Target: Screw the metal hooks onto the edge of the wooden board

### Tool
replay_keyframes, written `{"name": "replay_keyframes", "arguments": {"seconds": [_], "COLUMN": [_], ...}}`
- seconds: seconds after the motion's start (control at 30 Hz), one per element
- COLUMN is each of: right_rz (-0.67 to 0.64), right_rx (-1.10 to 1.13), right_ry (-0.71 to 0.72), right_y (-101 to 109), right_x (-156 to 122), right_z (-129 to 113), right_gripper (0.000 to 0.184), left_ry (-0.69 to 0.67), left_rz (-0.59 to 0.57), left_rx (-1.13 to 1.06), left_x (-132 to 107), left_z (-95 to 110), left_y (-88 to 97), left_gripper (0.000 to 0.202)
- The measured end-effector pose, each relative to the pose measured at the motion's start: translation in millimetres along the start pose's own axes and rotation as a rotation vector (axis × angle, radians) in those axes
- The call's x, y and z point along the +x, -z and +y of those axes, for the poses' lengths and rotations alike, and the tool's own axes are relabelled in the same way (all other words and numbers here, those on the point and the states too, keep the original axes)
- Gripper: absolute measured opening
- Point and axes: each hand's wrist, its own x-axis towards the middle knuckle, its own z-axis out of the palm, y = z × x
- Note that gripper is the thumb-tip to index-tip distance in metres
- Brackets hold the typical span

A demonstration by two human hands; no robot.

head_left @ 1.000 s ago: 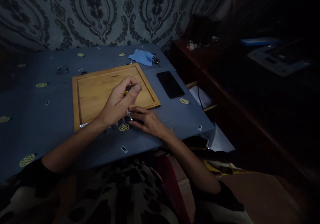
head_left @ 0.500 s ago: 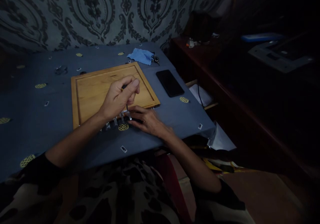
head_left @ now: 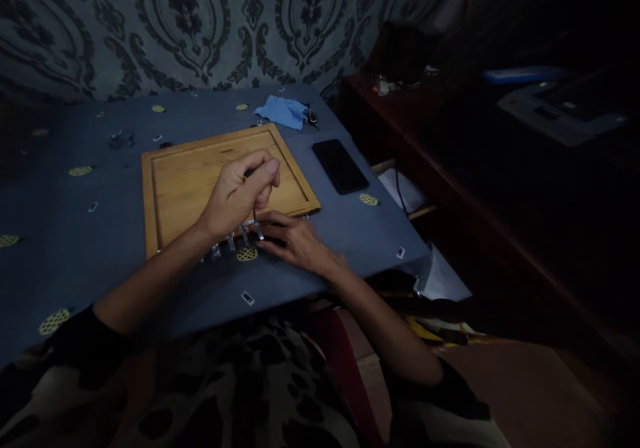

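My left hand is closed in a fist around the handle of a screwdriver, whose thin shaft points down from below the fingers. The shaft's lower end meets a shiny metal bracket at the near edge of a framed wooden board. My right hand pinches that bracket from the right, its fingers on either side. More metal brackets stand in a row along the same edge, leftward under my left wrist. The handle is mostly hidden by my fingers.
A black phone lies right of the board on the blue patterned tablecloth. Behind the board are a blue cloth and a small dark object beside it. An open drawer and a dark red desk stand to the right.
Almost nothing differs. Both hands keep their places at the same bracket, and the left forearm has shifted very slightly.
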Motion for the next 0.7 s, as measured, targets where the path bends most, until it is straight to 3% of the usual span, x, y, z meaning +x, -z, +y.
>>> {"name": "replay_keyframes", "arguments": {"seconds": [0.17, 0.3, 0.4, 0.53, 0.7], "right_rz": [0.003, 0.001, 0.011, 0.013, 0.014], "right_rx": [0.001, -0.011, -0.031, -0.035, -0.025], "right_ry": [-0.004, 0.005, 0.013, 0.019, 0.028], "right_y": [0, 0, 0, 0, 0], "right_x": [0, 1, 1, 1, 0], "right_z": [0, -1, 0, 1, 1], "right_gripper": [0.033, 0.032, 0.032, 0.034, 0.035], "left_ry": [0.005, 0.031, 0.049, 0.068, -0.002], "left_rz": [-0.021, -0.111, -0.242, -0.402, -0.379], "left_rx": [-0.015, 0.049, 0.207, 0.423, 0.689], "left_x": [-1, -2, -3, -5, -3], "left_z": [0, 7, 18, 31, 38], "left_y": [0.1, 5.3, 15.2, 31.3, 42.0], "left_gripper": [0.037, 0.031, 0.019, 0.027, 0.018]}}
